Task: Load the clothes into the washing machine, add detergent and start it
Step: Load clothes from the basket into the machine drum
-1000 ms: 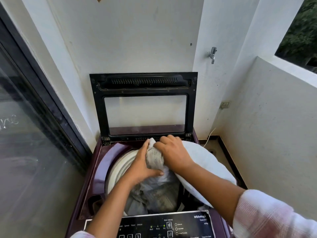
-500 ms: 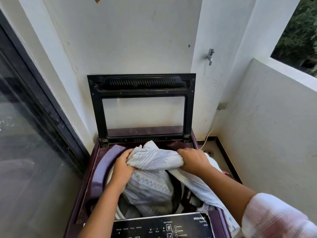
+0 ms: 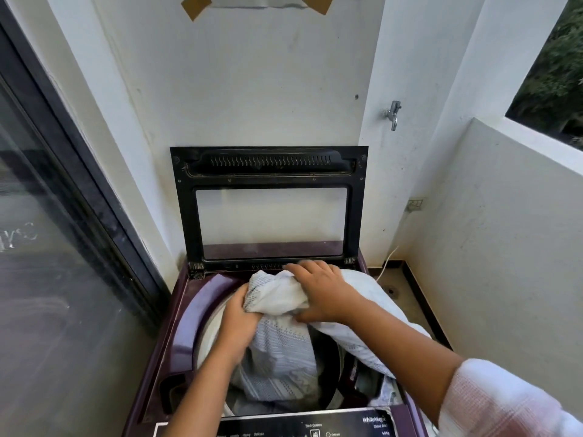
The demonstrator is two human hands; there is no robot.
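Our left grip [image 3: 239, 326] and right grip [image 3: 321, 294] clutch the cloth [image 3: 277, 298], whose tail at four o'clock could catch outside the drum [image 3: 209, 332].

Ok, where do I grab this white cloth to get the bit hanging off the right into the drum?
Take the white cloth at the fold draped over the washer's right edge, coming from above right. It trails outside the drum; the left hand and right hand hold only its bunched top.

Your washing machine [image 3: 176, 342] stands on the floor [image 3: 402, 285]; past your right hand [image 3: 321, 291], a white cable [image 3: 385, 263] and a drain [image 3: 391, 291] lie there.
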